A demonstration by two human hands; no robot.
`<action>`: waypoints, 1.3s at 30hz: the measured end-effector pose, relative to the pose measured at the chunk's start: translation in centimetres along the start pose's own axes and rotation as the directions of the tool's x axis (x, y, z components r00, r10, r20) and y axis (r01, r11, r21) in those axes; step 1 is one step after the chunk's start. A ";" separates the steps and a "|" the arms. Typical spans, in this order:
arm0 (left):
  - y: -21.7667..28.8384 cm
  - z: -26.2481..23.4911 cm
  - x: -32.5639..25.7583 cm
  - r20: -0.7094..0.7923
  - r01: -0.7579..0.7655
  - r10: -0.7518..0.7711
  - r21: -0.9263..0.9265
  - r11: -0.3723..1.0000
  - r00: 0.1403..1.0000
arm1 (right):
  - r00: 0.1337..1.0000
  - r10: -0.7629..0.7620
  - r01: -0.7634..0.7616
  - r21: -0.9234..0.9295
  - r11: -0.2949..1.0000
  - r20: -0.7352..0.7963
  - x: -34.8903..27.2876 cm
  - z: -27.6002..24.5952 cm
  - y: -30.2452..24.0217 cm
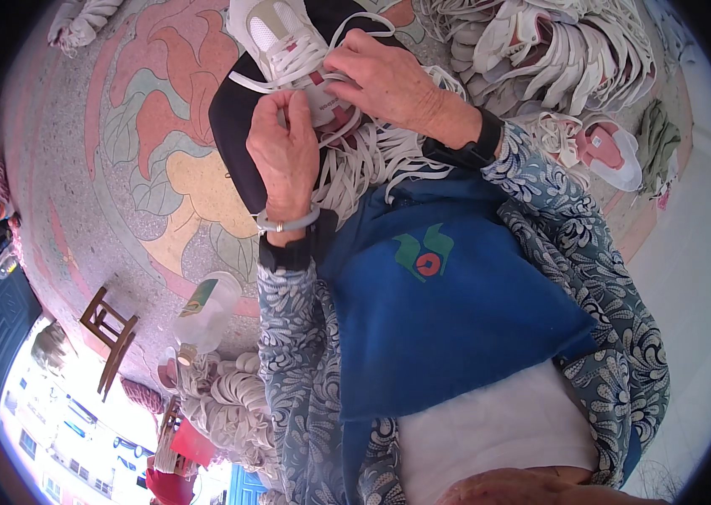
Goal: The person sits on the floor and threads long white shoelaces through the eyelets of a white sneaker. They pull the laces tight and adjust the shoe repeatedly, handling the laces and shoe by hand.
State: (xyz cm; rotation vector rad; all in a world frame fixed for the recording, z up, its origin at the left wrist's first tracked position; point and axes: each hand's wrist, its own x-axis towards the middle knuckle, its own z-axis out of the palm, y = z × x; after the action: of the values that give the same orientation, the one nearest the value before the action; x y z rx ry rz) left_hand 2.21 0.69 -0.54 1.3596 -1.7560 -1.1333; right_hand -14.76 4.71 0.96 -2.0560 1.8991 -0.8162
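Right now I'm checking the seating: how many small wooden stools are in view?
1. The wooden stool stands on the patterned floor at lower left, beside a clear plastic jug. Others may be hidden in the blurred clutter near the lower edge.

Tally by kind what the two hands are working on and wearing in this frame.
Hands: 2, left hand and right hand
Shoe upper on the lap: 1
Bangle, left wrist: 1
Black watch, right wrist: 1
Total: 5

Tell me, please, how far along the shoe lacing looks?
Done: a heap of laced shoes lies at upper right. In hand: the left hand and right hand work a lace on a shoe. Left: loose laces on the lap.
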 end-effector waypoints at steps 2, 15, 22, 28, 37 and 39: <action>0.0 0.3 0.6 -0.010 -0.019 0.020 0.066 0.998 1.000 | 1.000 -0.023 0.023 -0.045 0.999 0.003 0.2 0.1 0.2; -0.2 0.8 1.7 0.007 0.120 -0.121 0.002 0.993 0.993 | 0.969 -0.229 0.237 -0.102 0.966 0.090 -2.0 -2.0 2.9; -0.2 0.7 2.1 0.018 0.140 -0.145 0.153 0.978 0.989 | 0.980 -0.124 0.147 0.152 0.977 -0.153 0.4 -1.9 1.9; 0.2 0.7 1.9 0.021 0.163 -0.164 0.061 0.985 0.986 | 0.996 -0.084 0.087 0.116 0.989 -0.035 0.1 -0.8 2.3; 0.2 1.6 1.5 -0.134 0.106 -0.120 -0.105 0.989 0.984 | 1.000 -0.012 0.015 0.159 0.987 -0.022 1.0 -0.1 1.7; 0.3 1.7 1.1 -0.153 -0.015 0.006 -0.059 0.998 0.988 | 1.000 -0.006 0.011 0.194 0.981 -0.024 0.8 0.0 1.9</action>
State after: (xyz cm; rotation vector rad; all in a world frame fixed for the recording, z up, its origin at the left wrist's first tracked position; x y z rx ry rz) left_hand 0.34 0.04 -0.98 1.3627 -1.6061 -1.0396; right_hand -16.36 3.62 0.19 -1.9470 1.7465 -0.9885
